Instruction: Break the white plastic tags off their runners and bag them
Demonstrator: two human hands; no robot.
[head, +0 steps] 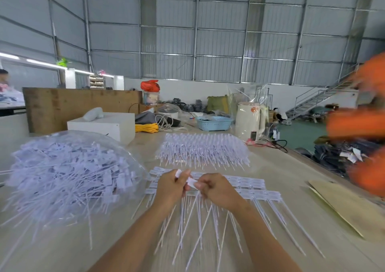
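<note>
Holding white tags between them, the two hands meet in the lower middle of the frame, just above the tabletop. The left hand has its fingers curled round one tag head, and the right hand pinches the next head, right beside it. The picture is blurry, so I cannot tell if the tag has come off yet. To do this step well, I think each hand should hold close to the little joint and twist or bend there, so the tag snaps clean and its thin tail does not bend. Under the hands lie rows of tags on their runners. The runners go across the frame from left to right. The flat heads sit along the upper side, and the long thin tails point down toward the bottom of the frame, spreading out a bit like a fan. A second pile of tag strips lies further up in the middle. The clear bag at the left is already heaped with loose tags lying every which way.
</note>
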